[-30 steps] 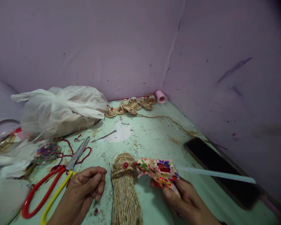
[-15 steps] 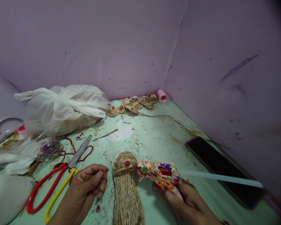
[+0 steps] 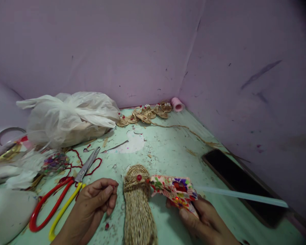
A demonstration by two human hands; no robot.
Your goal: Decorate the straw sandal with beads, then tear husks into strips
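Observation:
A woven jute sandal sole (image 3: 138, 204) lies on the green table (image 3: 165, 149) between my hands, with a red bead (image 3: 139, 177) on its toe strap. My right hand (image 3: 206, 223) grips a floral-wrapped glue gun (image 3: 174, 190), its nozzle at the strap's right end; a clear glue stick (image 3: 241, 195) juts out to the right. My left hand (image 3: 93, 206) pinches a small red bead (image 3: 113, 186) between thumb and fingers, just left of the sole.
Red-and-yellow scissors (image 3: 63, 195) lie left of my left hand. Behind them sit a bag of coloured beads (image 3: 53, 163), red thread and a white plastic bag (image 3: 68, 117). Jute pieces (image 3: 145, 114) and a pink spool (image 3: 177, 104) are in the far corner. A dark phone (image 3: 234, 178) lies at right.
The view has shifted slightly. Both hands, the glue gun and the sole stay in nearly the same place.

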